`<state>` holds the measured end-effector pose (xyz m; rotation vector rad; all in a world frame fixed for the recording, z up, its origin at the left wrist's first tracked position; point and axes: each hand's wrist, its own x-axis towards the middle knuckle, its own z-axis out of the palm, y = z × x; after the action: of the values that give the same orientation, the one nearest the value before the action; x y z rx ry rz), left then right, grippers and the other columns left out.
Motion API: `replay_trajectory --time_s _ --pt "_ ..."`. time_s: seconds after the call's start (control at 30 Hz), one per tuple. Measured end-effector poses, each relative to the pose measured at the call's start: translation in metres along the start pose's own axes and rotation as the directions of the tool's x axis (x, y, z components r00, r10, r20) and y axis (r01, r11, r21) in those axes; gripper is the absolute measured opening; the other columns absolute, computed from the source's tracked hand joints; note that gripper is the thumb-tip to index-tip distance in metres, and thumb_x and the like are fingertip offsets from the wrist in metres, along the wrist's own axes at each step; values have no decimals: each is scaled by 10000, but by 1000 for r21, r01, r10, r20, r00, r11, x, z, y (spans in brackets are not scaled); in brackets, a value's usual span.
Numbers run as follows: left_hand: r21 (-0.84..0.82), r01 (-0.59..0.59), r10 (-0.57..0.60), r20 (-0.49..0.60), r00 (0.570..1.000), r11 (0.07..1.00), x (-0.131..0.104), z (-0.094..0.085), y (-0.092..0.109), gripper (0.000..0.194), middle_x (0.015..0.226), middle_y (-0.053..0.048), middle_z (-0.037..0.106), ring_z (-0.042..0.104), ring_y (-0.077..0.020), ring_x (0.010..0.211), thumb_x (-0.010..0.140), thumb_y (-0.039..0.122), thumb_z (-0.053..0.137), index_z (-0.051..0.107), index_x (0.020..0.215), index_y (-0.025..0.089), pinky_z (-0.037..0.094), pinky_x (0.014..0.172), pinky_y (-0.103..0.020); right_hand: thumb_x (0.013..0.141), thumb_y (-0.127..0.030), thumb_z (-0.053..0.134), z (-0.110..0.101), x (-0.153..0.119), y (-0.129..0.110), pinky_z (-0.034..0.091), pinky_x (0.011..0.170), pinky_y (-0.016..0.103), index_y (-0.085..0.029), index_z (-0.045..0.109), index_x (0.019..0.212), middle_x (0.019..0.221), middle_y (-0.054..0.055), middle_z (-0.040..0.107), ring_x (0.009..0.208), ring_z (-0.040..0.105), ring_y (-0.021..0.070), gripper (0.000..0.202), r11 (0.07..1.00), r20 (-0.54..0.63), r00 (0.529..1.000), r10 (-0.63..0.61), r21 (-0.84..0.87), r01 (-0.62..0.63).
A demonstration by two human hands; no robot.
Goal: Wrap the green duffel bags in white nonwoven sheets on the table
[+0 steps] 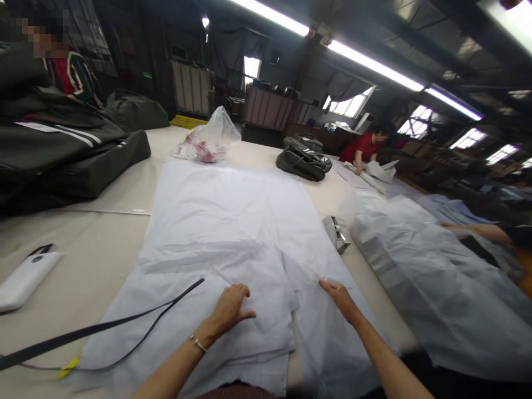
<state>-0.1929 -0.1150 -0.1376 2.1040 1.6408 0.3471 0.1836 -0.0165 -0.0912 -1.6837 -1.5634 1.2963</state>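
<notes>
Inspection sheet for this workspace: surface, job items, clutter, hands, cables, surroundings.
Surface: pale table, partly covered.
Job items: white sheets, wrinkled, overlapping.
Clutter: dark bags, clear bag, white device, metal object, plastic-covered bundle at right.
Hands: left hand over the sheets, thumb and fingers apart, contact unclear; right hand pinching a sheet.
Cables: dark cords across the sheets' near-left area.
Surroundings: co-workers, lit ceiling lights.

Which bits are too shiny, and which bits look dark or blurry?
In the head view, ceiling lights and windows glare white; same head view, the far background looks dim and soft; the left hand, right hand and white sheet look clearer.
</notes>
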Motion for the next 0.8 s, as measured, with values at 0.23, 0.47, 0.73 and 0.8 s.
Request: replay_trajectory --time_s 0.23,0.47,0.73,0.8 --pt "125 -70 61 78 995 990 11 12 21 238 1059 -100 619 536 -290 1044 795 340 714 596 937 191 388 891 -412 736 -535 698 0 -2 -59 540 929 420 -230 739 889 978 52 761 978 693 269 343 938 140 990 29 337 -75" --pt "136 -163 151 95 984 977 8 16 43 520 1172 -141 580 515 -315 1093 725 454 767 567 1116 175 386 937 -444 756 -509 698 14 -5 -63 540 926 411 -207 733 895 968 56 763 930 703 264 334 931 153 988 17 359 -72" --pt "83 -173 158 160 974 981 15 15 50 183 1043 -141 639 580 -279 1005 886 121 463 613 984 158 447 843 -407 774 -510 692 4 -15 -68 527 931 395 -176 729 939 964 66 761 923 702 255 374 934 129 991 39 347 -82" --pt "51 -171 159 180 971 984 13 6 39 130 1013 -114 651 596 -263 974 868 164 522 619 953 175 458 812 -370 783 -510 685 7 -14 -70 527 927 395 -174 726 951 978 71 759 934 700 257 378 935 130 991 41 344 -84"
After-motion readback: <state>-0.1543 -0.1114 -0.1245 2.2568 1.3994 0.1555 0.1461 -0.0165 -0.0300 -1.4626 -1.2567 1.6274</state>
